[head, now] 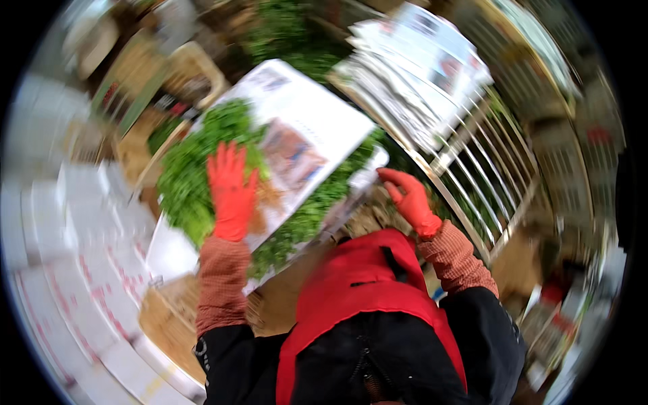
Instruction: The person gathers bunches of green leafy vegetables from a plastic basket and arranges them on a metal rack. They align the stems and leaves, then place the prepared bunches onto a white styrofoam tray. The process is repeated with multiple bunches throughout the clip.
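Note:
My left hand [230, 192], in a red rubber glove, lies flat with spread fingers on bunches of leafy green herbs [187, 167]. Pale roots of the herbs point towards the middle of a printed newspaper sheet [324, 126] beneath them. More greens [304, 228] show below the sheet's near edge. My right hand [407, 195], gloved the same way, is beside a rolled white paper edge [372, 164] at the right end of the greens. Its fingers are bent and apart, with nothing seen between them; blur hides whether the fingertips touch the paper.
A stack of newspapers [420, 76] rests on a slatted crate [476, 187] at the right, with greens inside it. White boxes with red print [86, 283] crowd the left side. More slatted crates [557, 167] stand at the far right. A cardboard surface [174, 319] shows at lower left.

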`<state>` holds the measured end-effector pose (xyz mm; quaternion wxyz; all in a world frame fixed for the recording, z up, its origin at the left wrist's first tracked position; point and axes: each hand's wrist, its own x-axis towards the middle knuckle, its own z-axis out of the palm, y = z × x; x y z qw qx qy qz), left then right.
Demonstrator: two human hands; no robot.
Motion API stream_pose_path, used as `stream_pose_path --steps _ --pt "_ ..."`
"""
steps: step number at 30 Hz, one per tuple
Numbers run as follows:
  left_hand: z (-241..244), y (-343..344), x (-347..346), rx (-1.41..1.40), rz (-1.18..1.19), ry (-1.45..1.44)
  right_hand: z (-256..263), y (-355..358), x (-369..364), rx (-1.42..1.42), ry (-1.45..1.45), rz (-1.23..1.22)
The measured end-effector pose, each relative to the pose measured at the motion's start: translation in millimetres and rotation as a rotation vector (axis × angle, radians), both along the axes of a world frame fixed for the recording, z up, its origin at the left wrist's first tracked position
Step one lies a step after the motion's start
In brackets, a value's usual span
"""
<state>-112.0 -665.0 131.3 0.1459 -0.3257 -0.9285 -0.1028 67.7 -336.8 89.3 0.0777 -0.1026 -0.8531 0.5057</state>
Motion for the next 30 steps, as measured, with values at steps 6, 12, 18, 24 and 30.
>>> stream_pose_path --steps 6,12,18,24,30 --pt "-101 -31 -43 -0.43 0.006 -0.101 -54 27 163 -0.038 -0.364 -0.205" --pt "-112 -26 -60 -0.459 -0.043 -0.13 -128 -21 311 -0.273 -0.519 -0.644" --pt "-97 -23 -73 -0.48 -0.015 -0.206 -157 -39 399 -0.452 -0.572 -0.952" --pt "-51 123 15 0.029 -0.068 -0.219 -180 -20 446 -0.401 -0.561 -1.038" --pt "-67 260 206 0.006 -0.567 -0.509 -198 -20 476 -0.746 -0.351 -1.052"
